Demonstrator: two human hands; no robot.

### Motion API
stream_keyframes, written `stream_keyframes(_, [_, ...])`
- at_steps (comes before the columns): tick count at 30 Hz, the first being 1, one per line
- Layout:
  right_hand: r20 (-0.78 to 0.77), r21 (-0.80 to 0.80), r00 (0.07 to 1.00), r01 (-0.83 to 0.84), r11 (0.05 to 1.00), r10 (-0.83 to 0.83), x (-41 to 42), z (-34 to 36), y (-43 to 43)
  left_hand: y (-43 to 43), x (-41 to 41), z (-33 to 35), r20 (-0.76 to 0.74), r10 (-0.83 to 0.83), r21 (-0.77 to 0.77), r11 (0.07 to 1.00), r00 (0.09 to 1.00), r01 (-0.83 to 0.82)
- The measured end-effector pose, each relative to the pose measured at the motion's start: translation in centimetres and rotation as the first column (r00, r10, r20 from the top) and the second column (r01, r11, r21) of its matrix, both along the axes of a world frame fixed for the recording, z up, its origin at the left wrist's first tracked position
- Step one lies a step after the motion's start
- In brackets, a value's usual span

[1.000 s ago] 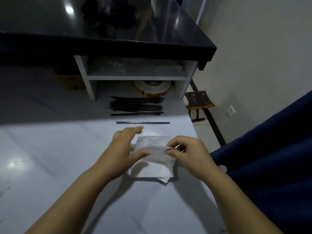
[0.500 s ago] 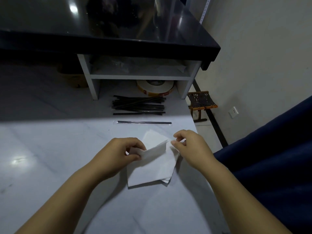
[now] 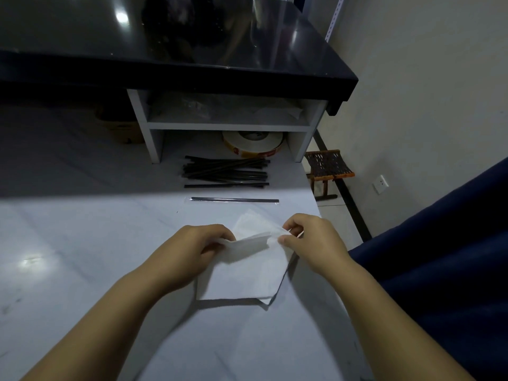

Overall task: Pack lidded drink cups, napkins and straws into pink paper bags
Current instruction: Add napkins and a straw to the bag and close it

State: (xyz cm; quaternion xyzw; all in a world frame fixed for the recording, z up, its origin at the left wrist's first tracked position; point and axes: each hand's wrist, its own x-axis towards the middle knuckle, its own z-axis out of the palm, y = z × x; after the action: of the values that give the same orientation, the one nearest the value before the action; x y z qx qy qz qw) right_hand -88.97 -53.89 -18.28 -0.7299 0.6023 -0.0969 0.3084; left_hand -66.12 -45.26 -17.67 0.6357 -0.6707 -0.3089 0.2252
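Hands: two, both gripping one napkin (image 3: 247,242). The left hand (image 3: 192,250) pinches its left edge under curled fingers; the right hand (image 3: 313,243) pinches its right corner. The sheet is raised above a stack of napkins (image 3: 242,281) on the white counter (image 3: 82,243); stack count unreadable. Beyond: one wrapped straw (image 3: 233,200) lying alone, one pile of black straws (image 3: 225,171), uncountable, and one tape roll (image 3: 253,143)

Both hands at a white napkin on the table

The left hand (image 3: 189,250) and right hand (image 3: 310,243) pinch the top napkin (image 3: 247,242) above the napkin stack (image 3: 242,279); a wrapped straw (image 3: 233,199) lies beyond.
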Motion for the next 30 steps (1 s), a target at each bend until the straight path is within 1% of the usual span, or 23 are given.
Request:
stream_keyframes(4, [0.037, -0.081, 0.999, 0.030, 0.996, -0.028, -0.1, 0.4, 0.2, 0.1, 0.2, 0.6, -0.051, -0.054, 0.030, 0.998, 0.997, 0.056])
stream_keyframes(6, [0.110, -0.102, 0.993, 0.046, 0.994, -0.034, 0.0, 0.8, 0.5, 0.0, 0.0, 0.9, -0.065, -0.077, 0.002, 0.997, 0.995, 0.077])
stream_keyframes(9, [0.221, -0.053, 0.975, 0.014, 0.998, -0.002, 0.2, 1.5, 0.9, -0.4, -0.3, 0.8, -0.049, -0.064, -0.119, 0.991, 0.997, 0.058])
stream_keyframes(11, [0.248, -0.010, 0.968, -0.045, 0.999, 0.046, 0.4, 2.0, 1.1, -0.5, -0.5, 0.6, -0.006, 0.002, -0.178, 0.984, 1.000, -0.003])
stream_keyframes(13, [0.277, 0.036, 0.957, -0.101, 0.994, 0.087, 0.8, 2.6, 1.2, -0.5, -0.5, 0.4, 0.056, 0.061, -0.178, 0.983, 0.997, -0.050])
stream_keyframes(15, [0.326, 0.067, 0.939, -0.141, 0.988, 0.111, 1.3, 3.0, 1.1, -0.6, -0.2, 0.5, 0.069, 0.050, -0.143, 0.989, 0.996, -0.040])
stream_keyframes(18, [0.378, 0.094, 0.914, -0.194, 0.976, 0.146, 2.1, 3.6, 0.6, -1.2, 0.4, 0.9, 0.014, 0.007, -0.146, 0.989, 1.000, -0.005])
stream_keyframes(20, [0.382, 0.108, 0.909, -0.224, 0.969, 0.167, 2.7, 3.9, 0.0, -1.5, 0.8, 1.2, -0.016, 0.032, -0.142, 0.989, 0.999, -0.034])
stream_keyframes(22, [0.373, 0.084, 0.915, -0.200, 0.976, 0.155, 3.4, 3.8, -1.0, -1.6, 1.4, 1.2, -0.019, 0.071, -0.151, 0.986, 0.997, -0.073])
stream_keyframes(24, [0.309, 0.003, 0.941, -0.145, 0.989, 0.137, 4.1, 3.3, -2.3, -1.6, 2.1, 1.0, -0.030, 0.125, -0.148, 0.981, 0.992, -0.128])
stream_keyframes(25, [0.227, -0.058, 0.963, -0.137, 0.989, 0.147, 4.4, 2.9, -3.1, -1.6, 2.5, 1.0, -0.036, 0.155, -0.126, 0.979, 0.987, -0.159])
stream_keyframes(27, [-0.011, -0.159, 0.981, -0.194, 0.968, 0.195, 5.1, 2.0, -4.5, -1.8, 3.2, 0.9, -0.023, 0.203, -0.083, 0.975, 0.979, -0.204])
stream_keyframes(28, [-0.125, -0.186, 0.967, -0.243, 0.952, 0.222, 5.3, 1.5, -5.1, -2.0, 3.5, 0.9, -0.003, 0.213, -0.077, 0.974, 0.977, -0.212])
stream_keyframes(30, [-0.273, -0.205, 0.923, -0.330, 0.921, 0.269, 5.8, 0.7, -6.2, -2.3, 3.9, 0.8, 0.032, 0.217, -0.084, 0.973, 0.976, -0.213])
